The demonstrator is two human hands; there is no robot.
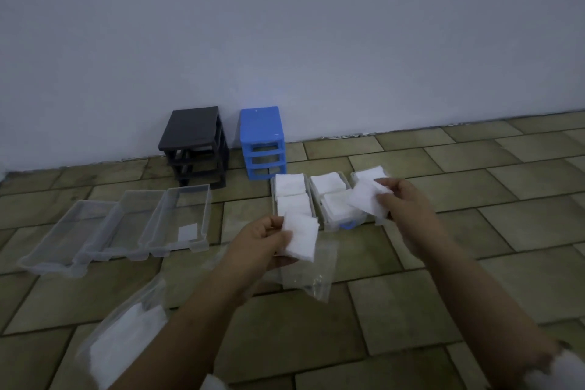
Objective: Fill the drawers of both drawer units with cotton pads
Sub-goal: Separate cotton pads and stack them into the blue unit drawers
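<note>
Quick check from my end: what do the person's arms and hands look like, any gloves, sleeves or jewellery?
Both hands are bare, no gloves: left hand, right hand. The forearms are uncovered along their visible length. A bit of white fabric shows at the bottom edge by each arm, possibly short sleeves. No watch, ring or bracelet is discernible in this dim, blurred view.

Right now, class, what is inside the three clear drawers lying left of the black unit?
The three clear drawers look nearly empty: only a small white square, maybe a label or pad, shows in the rightmost. Their floors show through the clear walls; nothing seems hidden.
</note>
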